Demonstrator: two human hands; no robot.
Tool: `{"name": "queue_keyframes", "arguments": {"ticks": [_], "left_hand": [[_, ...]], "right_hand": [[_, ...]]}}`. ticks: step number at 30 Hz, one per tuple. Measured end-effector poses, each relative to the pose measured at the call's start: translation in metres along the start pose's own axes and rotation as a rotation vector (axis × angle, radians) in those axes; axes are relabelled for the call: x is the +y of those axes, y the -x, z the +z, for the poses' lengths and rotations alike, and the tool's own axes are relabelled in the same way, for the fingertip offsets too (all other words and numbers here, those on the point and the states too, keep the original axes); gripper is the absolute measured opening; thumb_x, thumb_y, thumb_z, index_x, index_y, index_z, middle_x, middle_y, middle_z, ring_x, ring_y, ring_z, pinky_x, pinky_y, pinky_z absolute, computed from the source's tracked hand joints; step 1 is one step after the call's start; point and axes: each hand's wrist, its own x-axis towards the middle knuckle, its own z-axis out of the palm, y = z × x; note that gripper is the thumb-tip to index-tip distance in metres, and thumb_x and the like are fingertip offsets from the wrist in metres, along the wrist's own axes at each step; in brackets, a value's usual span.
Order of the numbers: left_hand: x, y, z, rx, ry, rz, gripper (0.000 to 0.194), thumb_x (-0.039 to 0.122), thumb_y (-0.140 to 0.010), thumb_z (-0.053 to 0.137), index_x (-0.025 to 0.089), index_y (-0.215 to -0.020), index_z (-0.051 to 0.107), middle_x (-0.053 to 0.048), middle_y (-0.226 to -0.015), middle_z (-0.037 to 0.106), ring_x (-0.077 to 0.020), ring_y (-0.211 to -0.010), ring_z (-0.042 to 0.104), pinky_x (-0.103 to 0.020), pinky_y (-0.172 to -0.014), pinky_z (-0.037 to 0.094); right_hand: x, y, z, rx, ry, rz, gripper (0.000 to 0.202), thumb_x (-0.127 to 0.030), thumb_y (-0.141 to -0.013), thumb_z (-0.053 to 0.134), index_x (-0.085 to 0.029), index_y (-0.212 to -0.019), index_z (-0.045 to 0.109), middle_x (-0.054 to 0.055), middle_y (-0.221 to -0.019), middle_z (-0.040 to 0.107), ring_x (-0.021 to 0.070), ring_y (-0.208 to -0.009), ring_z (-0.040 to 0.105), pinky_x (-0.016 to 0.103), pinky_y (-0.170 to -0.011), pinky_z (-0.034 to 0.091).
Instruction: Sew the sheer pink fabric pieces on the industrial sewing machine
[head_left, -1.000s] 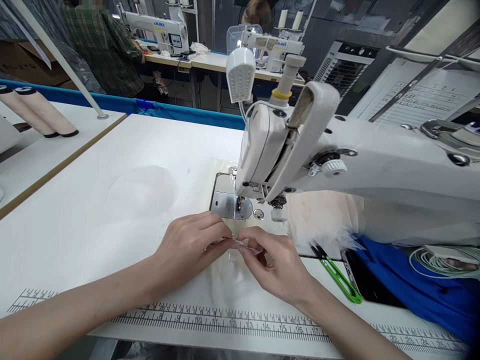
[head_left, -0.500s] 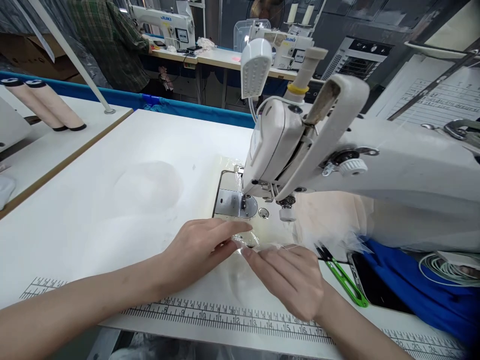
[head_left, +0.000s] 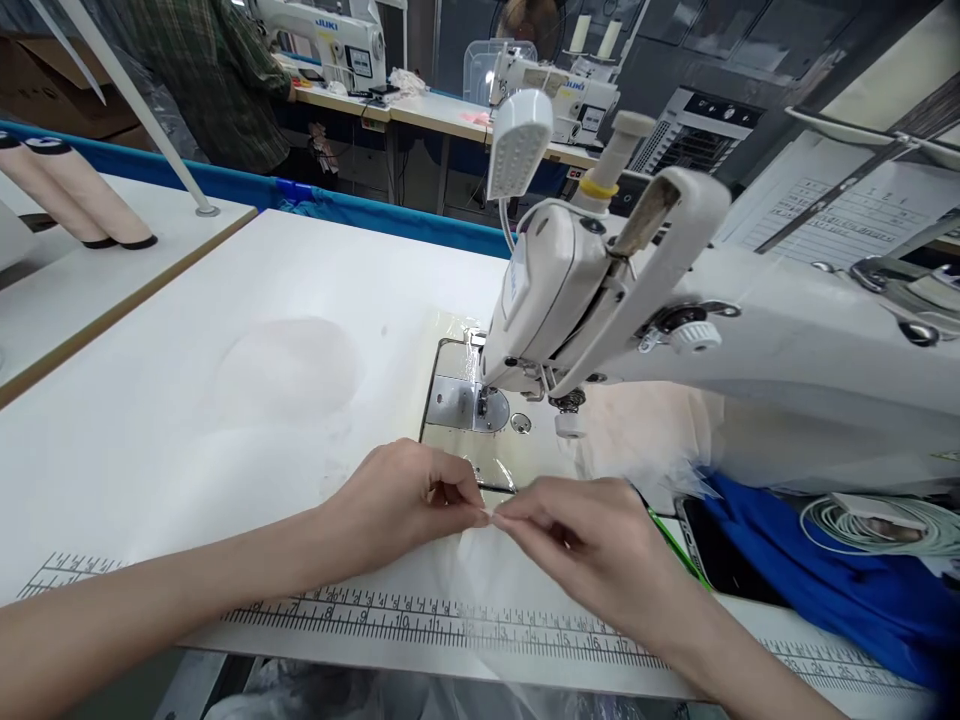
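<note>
My left hand (head_left: 412, 498) and my right hand (head_left: 577, 535) meet fingertip to fingertip in front of the sewing machine (head_left: 585, 300). Both are closed in a pinch on a thin, sheer white fabric (head_left: 480, 570), which hangs faintly from the fingers over the table's front edge. Just beyond the fingers lies the metal needle plate (head_left: 452, 402), under the machine's presser foot (head_left: 484, 402). More sheer peach fabric (head_left: 645, 425) lies beneath the machine's arm. The green-handled thread snips (head_left: 681, 550) are partly covered by my right hand.
A printed ruler (head_left: 420, 620) runs along the table's front edge. At right are a black phone (head_left: 727, 550), blue cloth (head_left: 817, 590) and a coiled cord (head_left: 877, 525). Thread cones (head_left: 94, 195) stand at left. Across the aisle, a person in a plaid shirt (head_left: 217, 80) stands by another machine (head_left: 330, 45).
My fingers have come together into a tight pinch, with my right hand raised and curled. The sheer fabric now hangs down below them. The camera view has shifted slightly.
</note>
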Motion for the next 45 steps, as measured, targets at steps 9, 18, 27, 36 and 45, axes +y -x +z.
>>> {"name": "queue_keyframes", "arguments": {"ticks": [9, 18, 27, 36, 45], "left_hand": [[-0.025, -0.011, 0.011, 0.269, -0.515, 0.235, 0.019, 0.020, -0.085, 0.067, 0.018, -0.103, 0.061, -0.002, -0.094, 0.067, -0.0206, -0.088, 0.060, -0.036, -0.077, 0.040], [-0.022, -0.002, 0.013, 0.390, -0.964, 0.629, 0.018, 0.009, -0.094, 0.053, 0.016, -0.100, 0.069, -0.001, -0.113, 0.072, -0.0193, -0.100, 0.059, -0.039, -0.086, 0.038], [-0.024, -0.003, 0.015, 0.276, -0.972, 0.541, 0.026, 0.017, -0.100, 0.047, 0.015, -0.121, 0.062, -0.003, -0.126, 0.067, -0.0223, -0.119, 0.057, -0.039, -0.092, 0.038], [-0.024, -0.010, 0.012, 0.301, -0.947, 0.515, 0.026, 0.019, -0.101, 0.046, 0.018, -0.122, 0.062, 0.000, -0.124, 0.068, -0.0213, -0.119, 0.058, -0.040, -0.091, 0.038], [-0.027, -0.014, 0.012, 0.297, -0.912, 0.487, 0.026, 0.017, -0.099, 0.050, 0.017, -0.121, 0.062, -0.001, -0.123, 0.069, -0.0234, -0.120, 0.058, -0.041, -0.090, 0.037]], "right_hand": [[0.036, -0.026, 0.027, -0.054, 0.028, 0.379, 0.013, -0.017, -0.090, 0.058, -0.022, -0.085, 0.069, -0.005, -0.060, 0.060, 0.0109, -0.055, 0.056, 0.022, -0.055, 0.039], [0.043, -0.025, 0.035, 0.026, 0.026, 0.357, 0.013, -0.019, -0.091, 0.058, -0.023, -0.089, 0.069, -0.003, -0.073, 0.066, 0.0108, -0.061, 0.056, 0.022, -0.055, 0.040], [0.048, -0.014, 0.038, 0.137, 0.279, 0.248, 0.028, -0.030, -0.098, 0.050, -0.024, -0.118, 0.069, 0.010, -0.119, 0.067, 0.0151, -0.072, 0.066, 0.026, -0.056, 0.049], [0.054, -0.017, 0.026, 0.132, 0.817, 0.114, 0.029, -0.017, -0.096, 0.045, -0.011, -0.109, 0.070, 0.014, -0.094, 0.071, 0.0281, -0.086, 0.061, 0.041, -0.071, 0.044], [0.031, -0.010, 0.024, 0.169, 0.724, -0.067, 0.032, -0.006, -0.086, 0.050, -0.014, -0.109, 0.071, 0.007, -0.097, 0.075, 0.0208, -0.076, 0.062, 0.036, -0.065, 0.041]]}}
